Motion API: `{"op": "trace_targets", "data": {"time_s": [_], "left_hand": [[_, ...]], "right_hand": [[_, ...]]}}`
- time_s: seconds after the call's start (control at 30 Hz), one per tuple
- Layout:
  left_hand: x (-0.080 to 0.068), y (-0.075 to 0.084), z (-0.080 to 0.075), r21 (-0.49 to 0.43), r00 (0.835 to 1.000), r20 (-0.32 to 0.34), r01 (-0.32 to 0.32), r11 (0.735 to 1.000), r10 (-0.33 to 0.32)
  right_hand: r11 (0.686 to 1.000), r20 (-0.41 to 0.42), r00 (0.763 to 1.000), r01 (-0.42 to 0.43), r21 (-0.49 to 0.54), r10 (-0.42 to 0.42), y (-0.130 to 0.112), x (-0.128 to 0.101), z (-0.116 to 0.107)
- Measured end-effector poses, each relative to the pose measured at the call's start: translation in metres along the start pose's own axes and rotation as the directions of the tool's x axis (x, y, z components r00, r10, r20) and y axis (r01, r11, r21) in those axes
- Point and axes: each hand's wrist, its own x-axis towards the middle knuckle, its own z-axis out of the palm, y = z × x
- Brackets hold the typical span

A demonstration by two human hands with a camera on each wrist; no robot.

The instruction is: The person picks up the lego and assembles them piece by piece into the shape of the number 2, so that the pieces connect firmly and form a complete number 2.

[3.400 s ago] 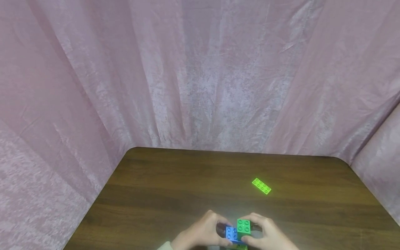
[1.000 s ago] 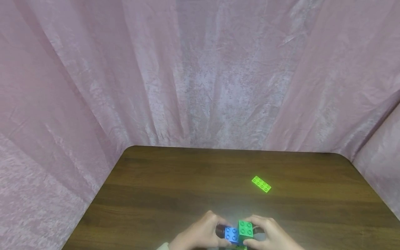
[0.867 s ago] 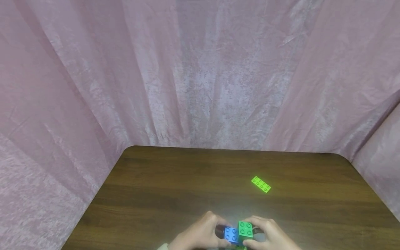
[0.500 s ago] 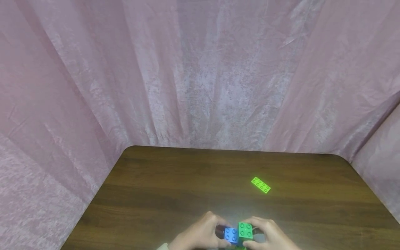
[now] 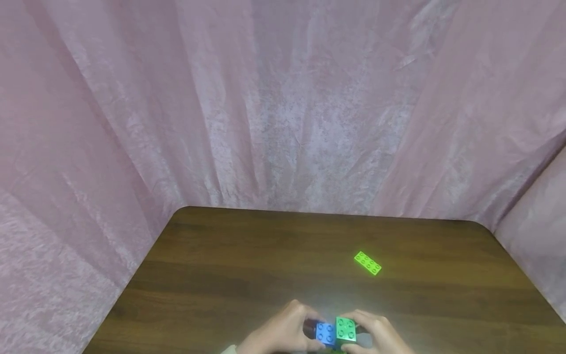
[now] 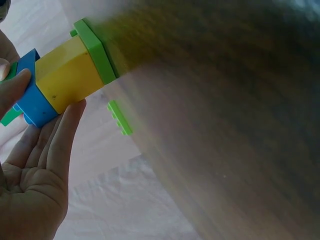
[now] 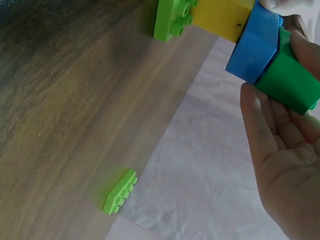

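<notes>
Pinching from both sides, two bare hands meet over a small brick stack at the near side of the table. The left hand [image 5: 287, 328] comes in from the left with its thumb and fingers on opposite sides of the blue brick [image 5: 325, 333]; in the left wrist view, one fingertip also reaches the yellow brick [image 6: 69, 75]. The right hand [image 5: 373, 332] comes in from the opposite side, gripping the green brick [image 5: 346, 329] between thumb and fingers. The green brick sits at the top of the stack, over the right part of the blue brick; whether it is fully seated cannot be told. Below come the yellow brick and, lowest, a lime base piece [image 6: 95, 52] against the table. A pale sleeve [image 5: 230, 350] shows at the left wrist.

The table [image 5: 247, 255] has a dark brown wood-grain top with rounded far corners. A loose lime plate [image 5: 368, 263], studs up, lies obliquely on it beyond the right hand, apart from the stack. Pale pink, crushed-sheen curtains [image 5: 287, 123] hang in folds behind the table and along both sides.
</notes>
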Motion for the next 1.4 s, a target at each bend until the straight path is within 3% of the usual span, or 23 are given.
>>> {"op": "trace_targets", "data": {"time_s": [0.17,0.37,0.5,0.63,0.8,0.97,1.07,1.17,1.3,1.4], "left_hand": [[-0.005,-0.001,0.002,-0.071,0.999,0.017,0.037,0.997,-0.035],[-0.006,0.002,0.007,-0.14,0.996,0.032,0.083,0.987,-0.079],[-0.003,0.003,0.008,-0.039,1.0,0.019,0.026,0.999,-0.025],[-0.001,0.003,0.007,0.044,1.0,0.015,-0.027,0.999,0.026],[-0.002,0.001,0.009,-0.013,1.0,0.027,-0.002,1.0,0.003],[-0.003,0.001,0.011,-0.049,1.0,0.029,0.008,0.999,-0.007],[-0.003,0.002,0.011,-0.032,1.0,0.029,0.008,0.999,-0.007],[-0.002,0.002,0.01,0.061,0.999,0.01,-0.043,0.997,0.042],[0.001,-0.001,0.005,0.205,0.993,-0.034,-0.104,0.973,0.113],[0.003,-0.004,0.003,0.232,0.992,-0.042,-0.102,0.967,0.115]], "right_hand": [[1.0,0.016,1.0,-0.027,-0.003,0.027,-0.001,-0.002,0.002],[0.995,0.102,0.99,-0.097,0.035,0.093,-0.003,-0.003,-0.005],[0.993,0.124,0.986,-0.115,0.036,0.11,-0.006,-0.001,-0.011],[0.976,0.167,0.966,-0.21,0.057,0.198,-0.01,0.001,-0.015],[0.946,0.201,0.932,-0.319,0.053,0.303,-0.014,0.001,-0.017],[0.932,0.184,0.919,-0.36,0.032,0.349,-0.015,-0.003,-0.015],[0.93,0.169,0.919,-0.366,0.034,0.355,-0.014,-0.006,-0.013],[0.937,0.127,0.93,-0.349,0.011,0.345,-0.014,-0.005,-0.01],[0.953,0.063,0.951,-0.298,-0.053,0.301,-0.013,0.0,-0.007],[0.952,0.044,0.954,-0.292,-0.089,0.296,-0.013,0.003,-0.007]]}}
